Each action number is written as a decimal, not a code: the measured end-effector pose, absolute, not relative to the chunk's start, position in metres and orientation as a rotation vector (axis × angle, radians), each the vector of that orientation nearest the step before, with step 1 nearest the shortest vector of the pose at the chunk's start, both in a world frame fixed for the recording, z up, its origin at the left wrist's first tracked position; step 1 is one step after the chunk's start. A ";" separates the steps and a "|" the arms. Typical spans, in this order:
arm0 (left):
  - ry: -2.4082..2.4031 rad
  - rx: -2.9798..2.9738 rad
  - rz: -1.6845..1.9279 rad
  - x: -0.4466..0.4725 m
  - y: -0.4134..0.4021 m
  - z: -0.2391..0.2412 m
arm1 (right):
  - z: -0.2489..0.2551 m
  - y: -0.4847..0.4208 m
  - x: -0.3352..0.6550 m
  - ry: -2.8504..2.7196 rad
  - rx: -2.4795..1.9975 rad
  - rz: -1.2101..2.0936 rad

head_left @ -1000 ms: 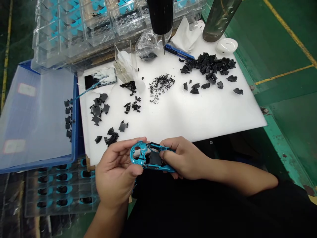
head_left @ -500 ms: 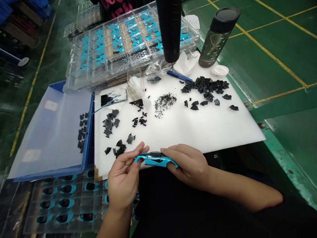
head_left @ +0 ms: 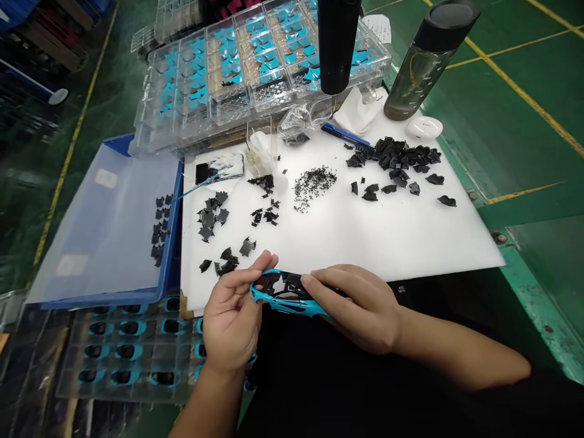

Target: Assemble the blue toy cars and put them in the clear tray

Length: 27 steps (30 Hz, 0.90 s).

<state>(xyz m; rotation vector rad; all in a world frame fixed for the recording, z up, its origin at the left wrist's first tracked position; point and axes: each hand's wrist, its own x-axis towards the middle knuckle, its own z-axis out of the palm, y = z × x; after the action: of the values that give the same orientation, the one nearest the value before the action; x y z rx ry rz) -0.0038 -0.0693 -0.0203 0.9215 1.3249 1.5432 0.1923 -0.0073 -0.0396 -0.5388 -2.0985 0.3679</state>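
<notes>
A blue toy car body (head_left: 292, 302) with black, see-through parts on top is held between both hands at the near edge of the white work board (head_left: 365, 237). My left hand (head_left: 235, 310) pinches its left end between thumb and fingers. Wrapped over its right end is my right hand (head_left: 360, 304), with one fingertip on the roof; the thumb is hidden. Just beyond my left hand lie loose black plastic parts (head_left: 227, 261). A heap of tiny black screws or pins (head_left: 314, 185) is spread farther up the board.
A clear compartment tray (head_left: 228, 112) of blue parts stands behind the board. A black cylindrical tool (head_left: 337, 48) hangs overhead. The bottle (head_left: 426, 61) stands at back right, near black parts (head_left: 396, 155). Left is a blue bin (head_left: 168, 243); below it, a tray of car bodies (head_left: 128, 351).
The car body has rolled in my hands, from showing its side to showing more of its top. The whole view has shifted, so the board appears farther right.
</notes>
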 end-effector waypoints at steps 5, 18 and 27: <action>1.314 0.826 1.523 -0.003 -0.066 -0.025 | -0.032 -0.008 0.192 -2.093 -0.529 0.325; 1.202 0.562 1.415 0.009 -0.060 -0.035 | -0.008 -0.002 0.188 -2.124 -0.443 0.361; 1.189 0.532 1.385 0.011 -0.059 -0.034 | -0.009 -0.005 0.190 -2.135 -0.432 0.452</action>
<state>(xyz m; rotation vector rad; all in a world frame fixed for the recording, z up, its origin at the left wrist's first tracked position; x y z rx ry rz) 0.0111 -0.0589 -0.0344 0.5317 1.1893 1.3849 0.1896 -0.0049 -0.0092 -0.4325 -2.1354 0.4522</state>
